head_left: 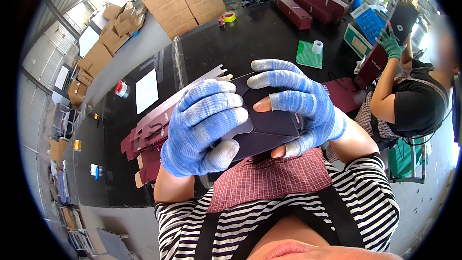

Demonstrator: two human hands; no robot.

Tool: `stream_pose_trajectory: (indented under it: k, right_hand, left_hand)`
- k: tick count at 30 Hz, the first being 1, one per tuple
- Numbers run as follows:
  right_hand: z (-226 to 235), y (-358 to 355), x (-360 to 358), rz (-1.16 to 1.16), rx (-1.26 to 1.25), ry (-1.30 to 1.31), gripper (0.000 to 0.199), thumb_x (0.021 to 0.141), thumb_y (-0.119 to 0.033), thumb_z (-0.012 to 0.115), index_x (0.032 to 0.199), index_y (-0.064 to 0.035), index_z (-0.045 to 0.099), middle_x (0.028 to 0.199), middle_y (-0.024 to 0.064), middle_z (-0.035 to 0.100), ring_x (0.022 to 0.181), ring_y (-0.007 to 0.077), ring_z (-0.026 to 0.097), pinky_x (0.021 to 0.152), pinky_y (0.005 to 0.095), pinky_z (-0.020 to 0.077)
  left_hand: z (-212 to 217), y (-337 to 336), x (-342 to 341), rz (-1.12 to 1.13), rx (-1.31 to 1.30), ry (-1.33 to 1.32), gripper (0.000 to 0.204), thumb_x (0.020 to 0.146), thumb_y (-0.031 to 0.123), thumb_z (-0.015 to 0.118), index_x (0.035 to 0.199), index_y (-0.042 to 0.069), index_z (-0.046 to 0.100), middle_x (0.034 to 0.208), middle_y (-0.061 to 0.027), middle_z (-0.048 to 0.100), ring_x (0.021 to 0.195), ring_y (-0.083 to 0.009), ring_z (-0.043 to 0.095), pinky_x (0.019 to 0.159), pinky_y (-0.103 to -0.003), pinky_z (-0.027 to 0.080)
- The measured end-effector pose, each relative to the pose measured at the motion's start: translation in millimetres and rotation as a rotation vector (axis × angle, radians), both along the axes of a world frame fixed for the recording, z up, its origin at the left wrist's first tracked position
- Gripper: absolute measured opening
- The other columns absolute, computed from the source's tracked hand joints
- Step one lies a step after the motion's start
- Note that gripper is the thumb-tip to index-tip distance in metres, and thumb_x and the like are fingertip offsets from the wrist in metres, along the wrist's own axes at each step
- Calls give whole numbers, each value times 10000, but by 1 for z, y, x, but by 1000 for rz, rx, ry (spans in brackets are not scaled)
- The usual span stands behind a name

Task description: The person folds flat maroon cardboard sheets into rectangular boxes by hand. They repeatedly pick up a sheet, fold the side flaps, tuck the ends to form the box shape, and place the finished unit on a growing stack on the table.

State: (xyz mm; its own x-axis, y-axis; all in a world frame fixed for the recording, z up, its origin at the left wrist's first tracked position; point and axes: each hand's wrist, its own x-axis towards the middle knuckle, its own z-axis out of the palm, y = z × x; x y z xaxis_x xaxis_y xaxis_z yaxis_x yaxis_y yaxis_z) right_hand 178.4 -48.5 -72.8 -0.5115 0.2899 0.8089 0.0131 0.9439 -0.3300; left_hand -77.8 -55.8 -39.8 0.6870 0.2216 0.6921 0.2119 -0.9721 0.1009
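Observation:
Close in front of my chest I have a dark maroon cardboard box, its end with folded flaps turned up toward me. My left hand, in a blue and white knit glove, is closed on the box's left side, fingers curled over the flap edge. On the other side my right hand, gloved alike with two bare fingertips poking out, grips the box with fingers over the top and the thumb at the near edge. The lower part of the box is hidden. Flattened maroon cartons lie on the black table left of my left hand.
The black table holds a white sheet, tape rolls, a green mat and long maroon boxes. At right, a person's green-gloved hand is at a maroon box. Brown cartons stand stacked beyond.

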Motion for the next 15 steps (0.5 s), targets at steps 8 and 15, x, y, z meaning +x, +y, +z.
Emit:
stream_pose_trajectory:
  k: [8, 15]
  right_hand:
    - [-4, 1, 0, 9, -2, 21, 618, 650, -420, 889, 1087, -32, 687, 1285, 200, 584, 1260, 439, 510, 1047, 519, 407]
    - [-8, 5, 1, 5, 0, 14, 713, 658, -434, 889, 1197, -33, 650, 1375, 224, 520, 1327, 436, 453, 1081, 511, 375]
  left_hand:
    - [9, -8, 2, 119, 31, 143, 439, 916, 399, 511, 1033, 27, 713, 1091, -147, 686, 1091, -363, 629, 1050, -517, 400]
    - [-12, -3, -6, 74, -11, 116, 627, 969, 548, 439, 1250, 24, 637, 1317, -191, 585, 1330, -384, 460, 1136, -528, 290]
